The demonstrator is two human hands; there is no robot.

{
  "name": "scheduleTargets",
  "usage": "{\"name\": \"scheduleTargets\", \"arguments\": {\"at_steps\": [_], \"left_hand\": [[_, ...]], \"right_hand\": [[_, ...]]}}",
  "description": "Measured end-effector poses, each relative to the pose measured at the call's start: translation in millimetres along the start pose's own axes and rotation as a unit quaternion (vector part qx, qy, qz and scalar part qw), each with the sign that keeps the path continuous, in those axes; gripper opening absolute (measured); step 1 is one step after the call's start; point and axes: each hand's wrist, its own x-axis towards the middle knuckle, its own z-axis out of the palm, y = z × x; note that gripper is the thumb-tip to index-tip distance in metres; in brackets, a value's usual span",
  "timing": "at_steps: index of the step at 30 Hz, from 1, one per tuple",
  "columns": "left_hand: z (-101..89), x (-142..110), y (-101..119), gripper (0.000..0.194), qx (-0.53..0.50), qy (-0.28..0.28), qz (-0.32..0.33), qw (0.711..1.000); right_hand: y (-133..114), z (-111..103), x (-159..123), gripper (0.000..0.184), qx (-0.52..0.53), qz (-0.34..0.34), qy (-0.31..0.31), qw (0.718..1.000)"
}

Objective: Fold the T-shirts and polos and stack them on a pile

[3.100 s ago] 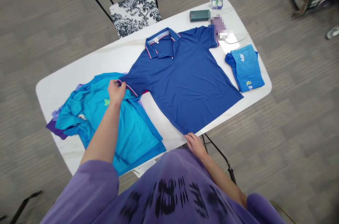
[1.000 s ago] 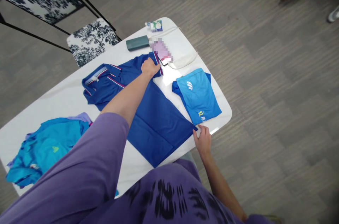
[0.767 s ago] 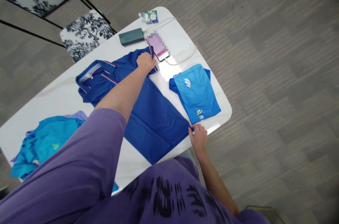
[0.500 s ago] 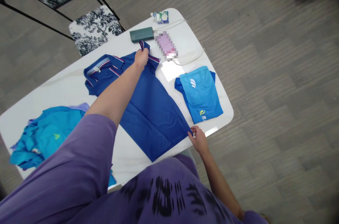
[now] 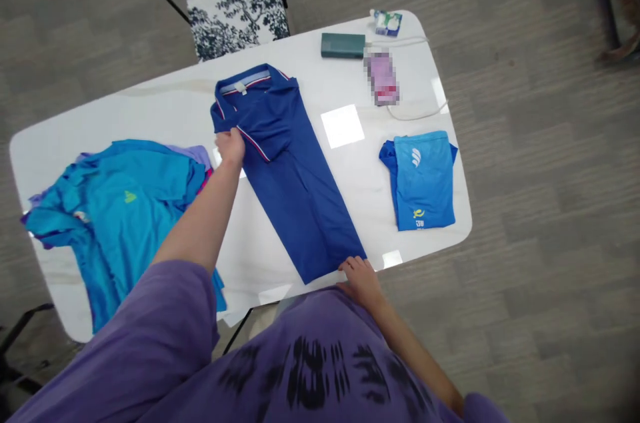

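A dark blue polo shirt (image 5: 305,176) lies on the white table, its collar away from me and its right side folded over lengthwise. White and red stripes edge its collar and sleeve. My left hand (image 5: 231,146) is closed on the striped sleeve, pulled across to the shirt's left side below the collar. At the hem's right corner, by the table's near edge, my right hand (image 5: 363,281) grips the cloth, fingers on top and thumb low at the edge. Part of the shirt's left edge is hidden behind my left hand.
To the left is a loose heap of teal shirts (image 5: 125,209) with purple cloth under it. A folded blue garment (image 5: 425,176) lies at the right. Toward the back are a green power bank (image 5: 343,46), a blurred phone with a cable, and a small packet (image 5: 387,23). A patterned chair (image 5: 237,9) stands behind the table (image 5: 125,103).
My left hand has carried the sleeve across to the left, folding the shirt's right side inward. My right hand stays at the hem. The view has shifted, showing more of the table's left end.
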Motion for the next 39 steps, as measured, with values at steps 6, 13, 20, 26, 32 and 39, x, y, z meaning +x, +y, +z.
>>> {"name": "scheduleTargets", "arguments": {"at_steps": [6,13,20,26,32,39], "left_hand": [[22.3,-19.8,-8.2,0.090,-0.006,0.024,0.140,0.990],[67.2,4.2,0.5,0.102,-0.048,-0.048,0.218,0.974],[88.8,34.4,-17.9,0.104,-0.073,-0.049,0.231,0.969],[67.8,-23.1,-6.3,0.101,-0.076,-0.035,0.204,0.975],[58.2,-259.7,-74.0,0.088,-0.071,-0.153,0.166,0.972],[51.2,-460.8,-138.8,0.055,-0.032,-0.270,0.126,0.954]], "right_hand": [[-21.6,21.2,65.5,0.050,-0.026,-0.003,0.050,0.998],[-0.8,46.6,163.8,0.076,-0.076,-0.034,0.044,0.996],[6.3,55.4,165.3,0.084,-0.100,-0.032,0.030,0.994],[-4.1,49.6,157.1,0.084,-0.111,-0.024,0.021,0.993],[-20.9,13.2,143.0,0.082,-0.078,-0.046,0.016,0.996],[11.4,-65.1,52.0,0.044,-0.080,-0.068,-0.137,0.985]]}}
